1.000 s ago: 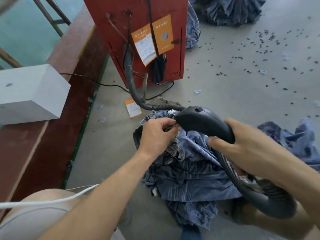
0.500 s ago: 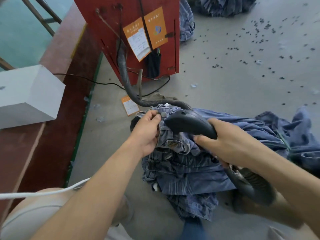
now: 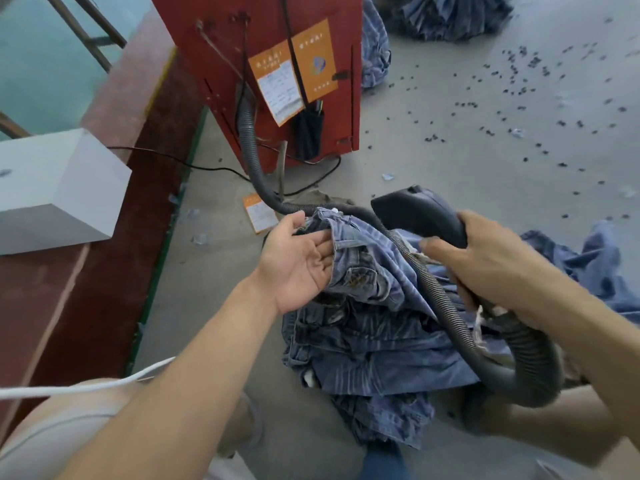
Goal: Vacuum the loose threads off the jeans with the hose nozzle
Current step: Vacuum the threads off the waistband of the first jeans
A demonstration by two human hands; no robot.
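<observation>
On red cabinet [image 3: 221,46], orange labels [image 3: 313,58] unreadable, right hand [image 3: 491,268] fingers gripping nozzle [image 3: 420,211], left hand [image 3: 298,261] spread.

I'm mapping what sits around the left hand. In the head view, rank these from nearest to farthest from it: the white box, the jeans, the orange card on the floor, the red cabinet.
From the left hand:
1. Jeans, touching its fingers, on the right.
2. Orange card, on the floor just beyond the hand.
3. Red cabinet, farther ahead.
4. White box, far left; too close to the cabinet to rank firmly.

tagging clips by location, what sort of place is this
Probably a garment finishing workshop: jeans heaped on a concrete floor, more denim piles behind, a red suction machine feeding a hose.
</observation>
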